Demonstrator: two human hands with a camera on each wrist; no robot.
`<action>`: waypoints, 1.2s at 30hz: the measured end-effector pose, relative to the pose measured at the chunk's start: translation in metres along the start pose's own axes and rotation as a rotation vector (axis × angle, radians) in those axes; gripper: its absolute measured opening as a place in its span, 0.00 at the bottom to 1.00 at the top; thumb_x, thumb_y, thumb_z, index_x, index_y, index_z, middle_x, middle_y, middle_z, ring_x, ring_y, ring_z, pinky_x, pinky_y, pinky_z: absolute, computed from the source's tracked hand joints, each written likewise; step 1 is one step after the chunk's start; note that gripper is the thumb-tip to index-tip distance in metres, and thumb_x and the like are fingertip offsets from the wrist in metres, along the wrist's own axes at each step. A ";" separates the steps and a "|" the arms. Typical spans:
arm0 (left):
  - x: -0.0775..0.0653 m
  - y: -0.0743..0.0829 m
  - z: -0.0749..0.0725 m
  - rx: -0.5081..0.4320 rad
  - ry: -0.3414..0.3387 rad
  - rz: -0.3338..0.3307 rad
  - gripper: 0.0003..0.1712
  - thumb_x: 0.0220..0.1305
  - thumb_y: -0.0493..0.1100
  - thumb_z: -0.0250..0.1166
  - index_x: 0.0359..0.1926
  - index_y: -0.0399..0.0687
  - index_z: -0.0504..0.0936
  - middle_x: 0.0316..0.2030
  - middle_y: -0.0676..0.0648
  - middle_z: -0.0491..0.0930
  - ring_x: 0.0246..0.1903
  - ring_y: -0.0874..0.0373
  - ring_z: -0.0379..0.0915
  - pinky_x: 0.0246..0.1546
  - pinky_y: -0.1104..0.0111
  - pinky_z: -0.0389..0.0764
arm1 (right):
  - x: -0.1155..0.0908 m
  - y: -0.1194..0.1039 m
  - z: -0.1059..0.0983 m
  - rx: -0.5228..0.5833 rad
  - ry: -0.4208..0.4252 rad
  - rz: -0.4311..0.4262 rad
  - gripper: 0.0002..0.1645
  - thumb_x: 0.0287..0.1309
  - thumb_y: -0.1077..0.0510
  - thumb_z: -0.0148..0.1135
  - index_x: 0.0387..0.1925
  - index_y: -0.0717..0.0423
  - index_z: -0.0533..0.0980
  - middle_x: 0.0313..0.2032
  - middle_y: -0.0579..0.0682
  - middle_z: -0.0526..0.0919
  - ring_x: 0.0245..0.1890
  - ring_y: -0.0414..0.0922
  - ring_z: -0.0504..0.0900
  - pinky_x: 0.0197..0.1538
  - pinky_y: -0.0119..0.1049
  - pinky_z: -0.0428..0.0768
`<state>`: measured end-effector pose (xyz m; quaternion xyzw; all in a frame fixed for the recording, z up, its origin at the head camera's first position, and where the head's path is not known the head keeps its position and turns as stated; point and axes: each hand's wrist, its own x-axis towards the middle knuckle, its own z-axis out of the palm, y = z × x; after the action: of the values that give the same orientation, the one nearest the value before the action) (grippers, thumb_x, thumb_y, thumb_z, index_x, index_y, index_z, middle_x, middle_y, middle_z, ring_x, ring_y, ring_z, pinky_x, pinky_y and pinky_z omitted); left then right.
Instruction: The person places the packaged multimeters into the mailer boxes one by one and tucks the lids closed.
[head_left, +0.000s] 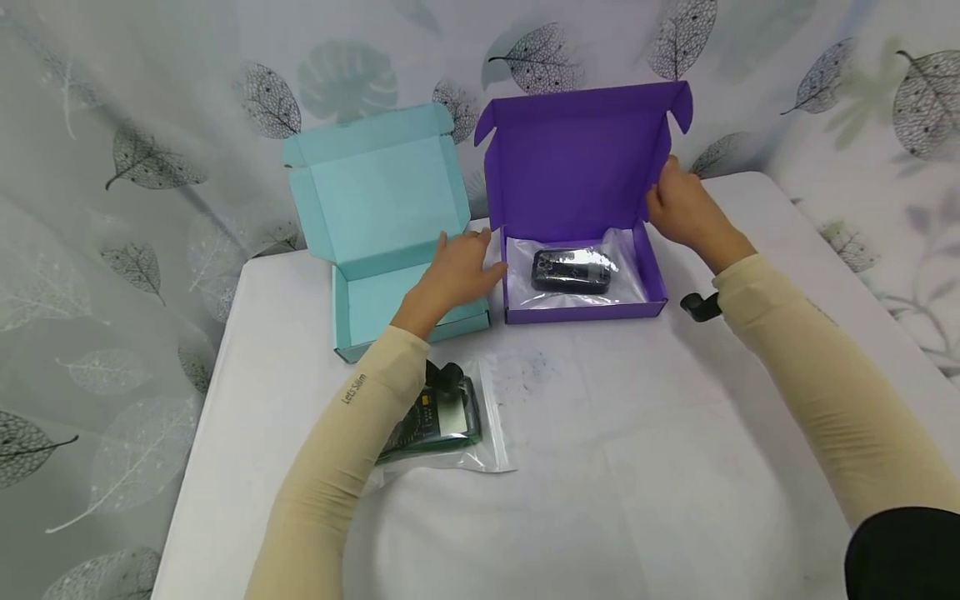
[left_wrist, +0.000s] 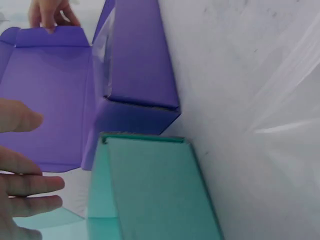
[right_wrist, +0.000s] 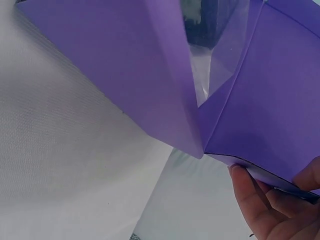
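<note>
A purple cardboard box [head_left: 585, 315] stands with its lid [head_left: 581, 158] raised. Inside lies a black device [head_left: 572, 272] in a clear plastic bag [head_left: 630, 283]. My right hand [head_left: 686, 204] pinches the side flap of that lid at its right edge, thumb on one face and fingers on the other in the right wrist view. Between the two boxes hovers my left hand [head_left: 453, 271], fingers spread and fairly straight, near the purple box's left side. In the left wrist view the left hand [left_wrist: 20, 190] holds nothing. Its contact with the box cannot be made out.
Left of the purple box, a teal cardboard box [head_left: 337, 312] stands with its lid up. In front of it, partly under my left forearm, lies a dark device [head_left: 453, 417] with a light screen in a zip bag [head_left: 491, 437]. A leaf-patterned curtain [head_left: 345, 75] hangs behind the white table [head_left: 600, 467].
</note>
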<state>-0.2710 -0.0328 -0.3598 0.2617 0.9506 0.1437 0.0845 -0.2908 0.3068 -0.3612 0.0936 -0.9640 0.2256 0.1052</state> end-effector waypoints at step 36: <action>0.012 -0.006 -0.014 -0.275 0.197 0.201 0.35 0.68 0.32 0.42 0.72 0.38 0.39 0.64 0.42 0.63 0.36 0.51 0.73 0.41 0.66 0.67 | -0.019 0.001 0.004 0.049 0.048 -0.017 0.21 0.64 0.61 0.39 0.51 0.76 0.58 0.28 0.68 0.72 0.31 0.64 0.73 0.35 0.58 0.69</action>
<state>-0.2871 -0.0348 -0.3499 0.3261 0.8947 0.3051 0.0114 -0.2730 0.3082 -0.3694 0.0988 -0.9545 0.2506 0.1279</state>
